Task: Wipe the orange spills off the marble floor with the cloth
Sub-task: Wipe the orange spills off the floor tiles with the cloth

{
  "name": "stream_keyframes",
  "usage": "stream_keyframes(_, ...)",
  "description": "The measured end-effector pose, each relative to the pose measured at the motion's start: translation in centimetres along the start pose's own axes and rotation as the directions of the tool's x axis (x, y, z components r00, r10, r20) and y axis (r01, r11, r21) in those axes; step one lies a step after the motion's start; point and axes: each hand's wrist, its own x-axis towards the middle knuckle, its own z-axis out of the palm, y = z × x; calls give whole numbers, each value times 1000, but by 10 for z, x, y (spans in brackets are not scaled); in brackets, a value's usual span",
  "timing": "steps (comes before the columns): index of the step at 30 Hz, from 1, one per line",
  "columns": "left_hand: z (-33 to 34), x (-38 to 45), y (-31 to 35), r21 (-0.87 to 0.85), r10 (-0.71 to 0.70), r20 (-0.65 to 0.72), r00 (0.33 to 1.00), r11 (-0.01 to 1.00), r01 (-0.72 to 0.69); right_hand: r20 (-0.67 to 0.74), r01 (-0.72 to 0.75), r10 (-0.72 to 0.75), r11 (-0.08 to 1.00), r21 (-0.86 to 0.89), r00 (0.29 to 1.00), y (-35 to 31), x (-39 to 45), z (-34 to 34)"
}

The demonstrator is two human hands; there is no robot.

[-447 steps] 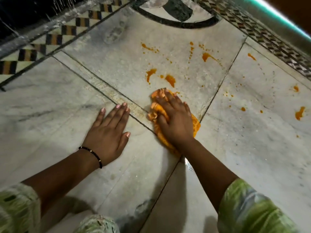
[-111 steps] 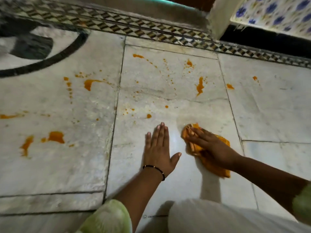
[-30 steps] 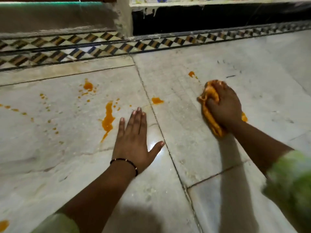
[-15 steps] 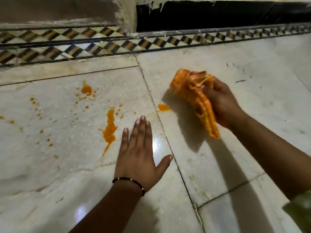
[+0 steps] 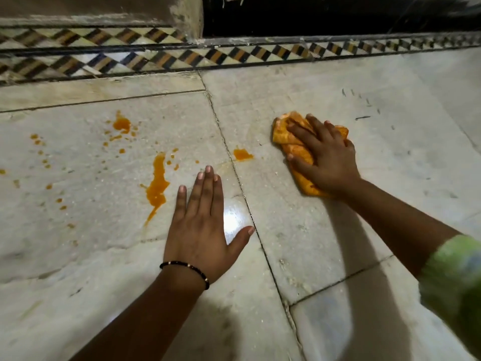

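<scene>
My right hand [image 5: 325, 157] presses a crumpled orange cloth [image 5: 285, 132] flat on the marble floor [image 5: 338, 243], right of centre. A small orange spill [image 5: 242, 154] lies just left of the cloth, beside the tile joint. On the left tile a long orange streak [image 5: 157, 187] runs down, with a blot [image 5: 121, 124] and several small drops above and to its left. My left hand [image 5: 203, 225] lies flat on the floor with fingers spread, just right of the streak, holding nothing. It wears a dark bead bracelet.
A checkered black, brown and white border strip [image 5: 182, 57] runs along the far edge of the floor. Behind it stand a grey wall base [image 5: 91, 9] and a dark gap [image 5: 325, 14]. Small dark marks [image 5: 363, 117] dot the right tile.
Half a second ago my right hand held the cloth lifted off the floor; now it has pressed it back down on the right tile. The small spot wiped a second ago is gone. My left hand stays put.
</scene>
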Motion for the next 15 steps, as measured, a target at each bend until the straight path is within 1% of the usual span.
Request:
stream_keyframes(1, 0, 0, -1, 0, -3, 1, 1000, 1000, 3, -7, -111, 111, 994, 16, 994, -2, 14, 2)
stream_keyframes(3, -1, 1, -1, -1, 2, 9, 1000, 1000, -2, -25, -343, 347, 935, 95, 938, -4, 53, 2)
stream_keyframes(4, -2, 2, 0, -2, 7, 12, 1000, 1000, -7, -13, -408, 411, 909, 88, 912, -11, 69, 1)
stream_keyframes(5, -3, 2, -1, 0, 10, 17, 1000, 1000, -10, 7, -419, 419, 906, 54, 908, -24, 80, 2)
stream_keyframes(6, -3, 3, -1, -4, 11, 19, 1000, 1000, -11, 9, -375, 375, 927, 26, 927, -39, 84, 4)
stream_keyframes(7, -4, 3, -1, -9, 9, 18, 1000, 1000, -9, 10, -284, 284, 959, 21, 959, -54, 81, 8)
stream_keyframes(9, -3, 3, -1, -17, 2, 9, 1000, 1000, -2, 19, -47, 47, 999, 5, 999, -73, 58, 14)
stream_keyframes(11, -2, 2, -1, -24, 6, 3, 1000, 1000, -5, 5, 163, -163, 986, 30, 987, -59, 25, 12)
stream_keyframes(12, -1, 2, -1, -29, 8, -2, 1000, 1000, -8, -9, 237, -237, 971, 44, 972, -44, 11, 10)
stream_keyframes(13, 0, 1, -1, -37, 6, -10, 1000, 999, -7, -23, 272, -271, 961, 50, 962, -28, 2, 6)
stream_keyframes(14, 0, 1, -1, -42, 3, -16, 1000, 999, -4, -33, 250, -248, 967, 42, 968, -10, -1, 3)
stream_keyframes(15, 0, 0, -1, -47, 0, -21, 1000, 999, -1, -42, 167, -165, 986, 26, 985, 5, 3, 2)
